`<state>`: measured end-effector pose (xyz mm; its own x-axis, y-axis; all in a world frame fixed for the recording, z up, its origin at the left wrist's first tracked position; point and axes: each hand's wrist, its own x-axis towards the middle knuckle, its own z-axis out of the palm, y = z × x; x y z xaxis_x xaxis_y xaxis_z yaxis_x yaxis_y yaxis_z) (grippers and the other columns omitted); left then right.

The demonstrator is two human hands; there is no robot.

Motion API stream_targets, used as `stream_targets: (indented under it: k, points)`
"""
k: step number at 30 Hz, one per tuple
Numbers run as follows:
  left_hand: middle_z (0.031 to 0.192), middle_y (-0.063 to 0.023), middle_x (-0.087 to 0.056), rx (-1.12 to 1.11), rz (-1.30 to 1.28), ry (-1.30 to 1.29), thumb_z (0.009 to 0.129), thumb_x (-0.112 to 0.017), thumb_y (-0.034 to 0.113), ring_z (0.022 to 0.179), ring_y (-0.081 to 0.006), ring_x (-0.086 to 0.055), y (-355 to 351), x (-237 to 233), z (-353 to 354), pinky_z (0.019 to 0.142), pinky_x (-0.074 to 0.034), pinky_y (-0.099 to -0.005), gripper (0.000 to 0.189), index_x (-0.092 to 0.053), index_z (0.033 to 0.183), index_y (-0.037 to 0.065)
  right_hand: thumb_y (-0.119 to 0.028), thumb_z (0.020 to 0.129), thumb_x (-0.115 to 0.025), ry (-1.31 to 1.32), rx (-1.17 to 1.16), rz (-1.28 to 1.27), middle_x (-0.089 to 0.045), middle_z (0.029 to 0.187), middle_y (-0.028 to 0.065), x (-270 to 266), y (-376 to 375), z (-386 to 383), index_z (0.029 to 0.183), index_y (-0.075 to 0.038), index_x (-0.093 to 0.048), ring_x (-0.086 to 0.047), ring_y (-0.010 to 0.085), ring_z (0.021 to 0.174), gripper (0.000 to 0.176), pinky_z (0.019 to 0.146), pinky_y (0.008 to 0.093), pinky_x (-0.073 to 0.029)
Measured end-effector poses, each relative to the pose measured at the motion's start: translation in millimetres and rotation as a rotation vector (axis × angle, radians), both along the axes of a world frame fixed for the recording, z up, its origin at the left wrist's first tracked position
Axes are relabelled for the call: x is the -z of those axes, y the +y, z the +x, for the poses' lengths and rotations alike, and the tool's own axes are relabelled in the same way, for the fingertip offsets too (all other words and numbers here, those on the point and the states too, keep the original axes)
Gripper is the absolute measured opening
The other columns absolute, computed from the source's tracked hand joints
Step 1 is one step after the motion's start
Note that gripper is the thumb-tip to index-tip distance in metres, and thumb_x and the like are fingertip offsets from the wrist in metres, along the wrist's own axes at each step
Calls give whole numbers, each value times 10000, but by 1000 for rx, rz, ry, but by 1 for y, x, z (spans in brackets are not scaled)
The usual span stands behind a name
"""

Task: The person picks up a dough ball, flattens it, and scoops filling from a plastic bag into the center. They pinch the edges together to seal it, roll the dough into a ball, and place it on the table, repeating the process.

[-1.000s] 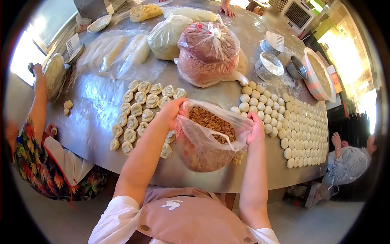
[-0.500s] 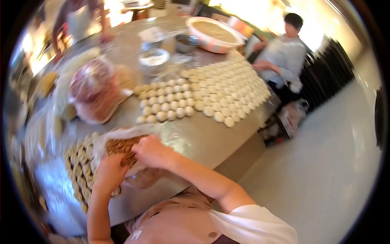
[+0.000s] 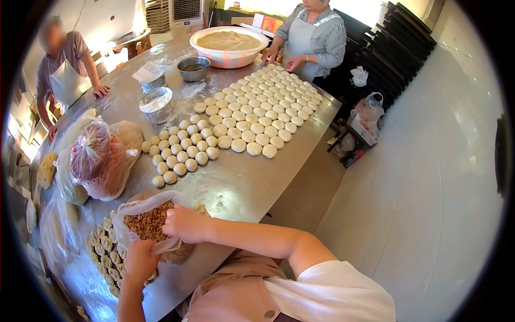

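Note:
An open plastic bag (image 3: 124,214) full of brown crumbly filling (image 3: 147,224) lies near the table's front edge. My left hand (image 3: 141,260) is closed on the bag's near rim. At the bag's right side, my right hand (image 3: 185,222) has its fingers bent in at the filling; its fingertips are partly hidden, and what they hold cannot be made out. Left of the bag, coiled dough pieces (image 3: 107,257) lie in rows, partly behind my left hand. Round dough balls (image 3: 182,156) stand beyond the bag, beside flatter dough rounds (image 3: 257,118).
Tied bags of reddish filling (image 3: 110,166) stand at the left. Farther back are a metal bowl (image 3: 193,68), a white-powder bowl (image 3: 155,103) and a large basin (image 3: 229,53). One person (image 3: 308,40) touches the dough rounds; another (image 3: 67,70) leans on the table at left.
The view has shifted, showing more of both people. My left hand has moved down to the bag's near rim, and the bag's mouth is spread wider. My right hand remains by the filling.

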<state>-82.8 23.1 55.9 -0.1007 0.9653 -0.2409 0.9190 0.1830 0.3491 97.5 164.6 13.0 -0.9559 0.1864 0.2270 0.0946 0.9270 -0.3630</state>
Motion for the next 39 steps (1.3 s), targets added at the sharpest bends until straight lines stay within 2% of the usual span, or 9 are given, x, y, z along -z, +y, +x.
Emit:
stream_targets:
  k: [3,4,12,18,24,28,33,36,39]
  points:
    - [629,-90,-519,124,683,216,719,-612,20,573,-314,-531,-33,58,6,518,-400,-456,101,-554,709,103,-174,750,-563,399,40,156,-521,743,21,27,-12,17,716,-129,-532,-539,219,839,64,763,342,-432]
    - [635,-90,-501,157,723,238,693,-615,18,604,-314,-522,-44,68,10,551,-397,-459,119,-529,698,101,-175,749,-565,451,27,159,-517,746,19,35,-16,22,716,-126,-528,-537,220,839,70,761,341,-432]
    - [1003,-149,-536,179,485,-158,667,-728,62,1025,-356,-487,-55,34,41,909,-377,-479,280,-582,906,66,-136,705,-628,406,80,-45,-554,966,97,71,-33,62,806,-74,-578,-544,289,1035,129,903,410,-432]
    - [1096,-166,-532,-15,384,-53,678,-762,94,1063,-368,-497,-57,66,40,938,-385,-465,515,-580,1156,37,-124,691,-707,350,66,-209,-558,1062,113,57,-38,57,848,-65,-565,-547,310,1073,220,911,411,-443]
    - [1024,-144,-556,-74,425,-177,675,-824,236,972,-338,-516,-48,58,44,856,-416,-432,551,-595,1142,54,-204,753,-760,449,182,-270,-554,1217,144,46,-41,47,1057,-80,-565,-575,345,1086,382,873,435,-502]
    - [831,-92,-571,-111,461,-142,714,-751,163,845,-301,-537,-49,62,46,753,-405,-421,270,-643,953,97,-149,729,-784,200,264,-351,-569,1118,124,41,-43,40,1107,-85,-575,-623,320,949,437,778,384,-533]
    - [768,-21,-554,-146,584,-181,734,-716,107,810,-240,-528,-62,74,48,751,-379,-378,107,-673,823,148,-84,730,-758,205,210,-333,-602,884,76,41,-42,35,895,-88,-636,-628,283,804,206,671,360,-521]
    - [786,-14,-574,-194,530,-189,741,-719,104,890,-250,-552,-74,74,45,798,-386,-387,105,-682,828,150,-68,751,-737,167,174,-332,-599,827,69,33,-48,34,839,-78,-634,-621,275,775,137,653,357,-513]
    - [982,-68,-605,-137,602,-197,757,-728,123,1074,-289,-532,-81,76,44,918,-382,-401,187,-689,939,143,-68,773,-723,129,171,-330,-602,824,79,37,-52,34,838,-70,-638,-623,270,752,107,643,353,-510]
